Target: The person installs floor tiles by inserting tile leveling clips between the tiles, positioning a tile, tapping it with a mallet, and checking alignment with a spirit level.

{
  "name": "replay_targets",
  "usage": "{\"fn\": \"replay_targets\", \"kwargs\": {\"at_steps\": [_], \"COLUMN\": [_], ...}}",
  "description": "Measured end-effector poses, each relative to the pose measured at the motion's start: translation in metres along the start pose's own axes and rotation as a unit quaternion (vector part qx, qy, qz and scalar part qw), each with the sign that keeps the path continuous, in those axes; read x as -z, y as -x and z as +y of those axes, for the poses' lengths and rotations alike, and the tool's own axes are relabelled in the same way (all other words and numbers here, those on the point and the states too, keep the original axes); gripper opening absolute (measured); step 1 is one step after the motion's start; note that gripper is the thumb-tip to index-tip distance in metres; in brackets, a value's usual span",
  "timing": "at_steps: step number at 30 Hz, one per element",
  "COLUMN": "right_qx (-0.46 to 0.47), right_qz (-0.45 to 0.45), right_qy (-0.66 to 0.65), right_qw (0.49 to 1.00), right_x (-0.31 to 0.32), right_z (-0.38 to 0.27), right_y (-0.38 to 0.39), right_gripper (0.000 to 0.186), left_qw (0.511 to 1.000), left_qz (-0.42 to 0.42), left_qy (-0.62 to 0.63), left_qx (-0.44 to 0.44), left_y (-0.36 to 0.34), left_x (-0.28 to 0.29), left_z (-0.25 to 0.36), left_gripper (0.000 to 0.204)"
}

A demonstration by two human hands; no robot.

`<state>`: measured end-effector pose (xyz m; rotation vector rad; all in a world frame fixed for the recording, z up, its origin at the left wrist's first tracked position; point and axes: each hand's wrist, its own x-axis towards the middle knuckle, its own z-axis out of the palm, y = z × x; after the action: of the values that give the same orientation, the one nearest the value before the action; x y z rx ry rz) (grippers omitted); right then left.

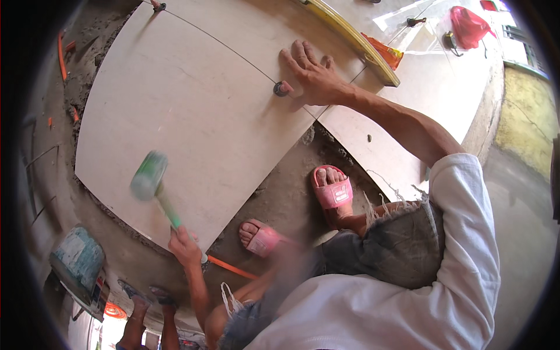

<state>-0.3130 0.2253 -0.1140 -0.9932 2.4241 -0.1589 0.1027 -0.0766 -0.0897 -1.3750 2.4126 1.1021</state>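
My left hand [185, 247] is closed round the handle of a mallet [150, 176] with a green and whitish head. The mallet is blurred and hangs over a large pale floor tile [175, 116]; I cannot tell whether its head touches the surface. My right hand [315, 76] lies flat with fingers spread near the tile's far right part. Close to its wrist, a small black and pink tile-levelling clip [283, 88] stands on the joint line. A similar clip [157, 6] sits at the far edge.
A long yellow straightedge-like bar [356, 44] lies beyond my right hand, beside an orange packet [388, 53]. A pink plastic bag [469, 28] is at the far right. Grey mortar [286, 186] borders the tile near my pink slippers. A teal bucket [79, 256] and another person's legs [137, 321] appear lower left.
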Motion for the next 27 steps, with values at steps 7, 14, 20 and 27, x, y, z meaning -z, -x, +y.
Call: {"fn": "replay_targets", "kwargs": {"at_steps": [7,14,20,27], "right_qx": [-0.016,-0.009,-0.005,-0.001], "right_qz": [-0.011,-0.012,-0.011,-0.014], "right_qy": [0.044,0.015,0.021,0.022], "right_qw": [0.999,1.0,1.0,1.0], "right_x": [-0.002,0.002,0.0,0.004], "right_z": [-0.002,-0.003,-0.002,-0.002], "right_y": [-0.002,0.0,-0.002,-0.002], "right_gripper": [0.116,0.13,0.131,0.133], "left_qw": [0.953,0.952,0.985,0.98], "left_qz": [0.064,0.011,-0.057,-0.028], "left_qy": [-0.061,0.03,-0.039,-0.141], "left_qx": [-0.291,-0.304,-0.156,-0.138], "left_y": [-0.009,0.0,-0.006,-0.024], "left_x": [-0.015,-0.026,-0.031,-0.041], "left_z": [0.002,0.019,0.032,0.039], "left_gripper": [0.044,0.043,0.041,0.05]}}
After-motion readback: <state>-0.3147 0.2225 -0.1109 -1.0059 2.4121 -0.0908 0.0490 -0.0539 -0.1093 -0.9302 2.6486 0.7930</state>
